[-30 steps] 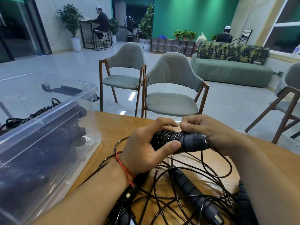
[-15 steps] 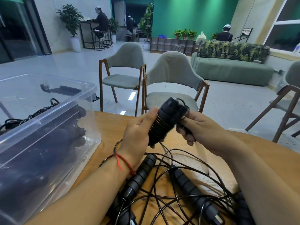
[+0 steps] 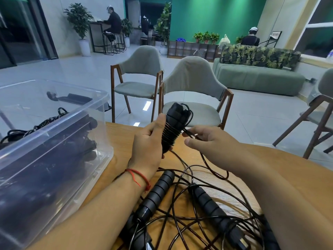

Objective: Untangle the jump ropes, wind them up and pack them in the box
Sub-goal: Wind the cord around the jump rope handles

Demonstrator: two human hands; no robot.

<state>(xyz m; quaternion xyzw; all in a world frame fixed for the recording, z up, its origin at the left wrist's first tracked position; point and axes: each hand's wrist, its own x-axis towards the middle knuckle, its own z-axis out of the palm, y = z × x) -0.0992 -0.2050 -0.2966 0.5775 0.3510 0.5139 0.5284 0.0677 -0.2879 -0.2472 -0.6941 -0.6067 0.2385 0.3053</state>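
Left hand (image 3: 147,144) up first: a thin red string bracelet (image 3: 138,177) circled its wrist, a short knotted tail hanging from the string's near side. Behind that bracelet the left forearm (image 3: 97,206) was bare; right forearm (image 3: 273,188) and right hand (image 3: 211,141) likewise.

Two hands (image 3: 147,147) (image 3: 210,141), one box (image 3: 72,121), three grey chairs (image 3: 142,62) (image 3: 192,76) (image 3: 324,83).

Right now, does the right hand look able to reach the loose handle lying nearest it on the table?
Probably yes: the loose handle lies uncovered below the right hand, though that hand pinches a cord and loops cross it.
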